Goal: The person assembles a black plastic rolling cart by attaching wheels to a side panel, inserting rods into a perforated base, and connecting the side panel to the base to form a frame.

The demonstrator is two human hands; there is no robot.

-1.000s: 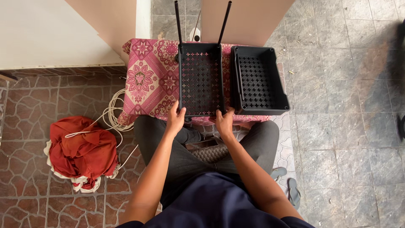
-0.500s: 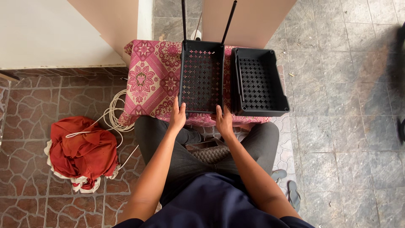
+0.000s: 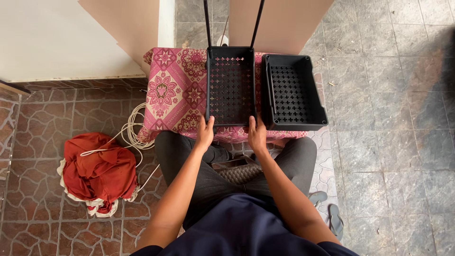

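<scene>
Hands [image 3: 231, 132] grip black tray's [image 3: 231, 85] near edge, second tray [image 3: 291, 92] alongside.

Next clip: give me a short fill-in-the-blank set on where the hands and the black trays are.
1. Both hands, left hand and right hand, grip the near end of the black perforated plastic tray with ____ upright rods.
2. The second black perforated plastic tray lies to its ____.
3. Both trays rest on a ____ patterned cloth.

Missing: two; right; pink
</scene>
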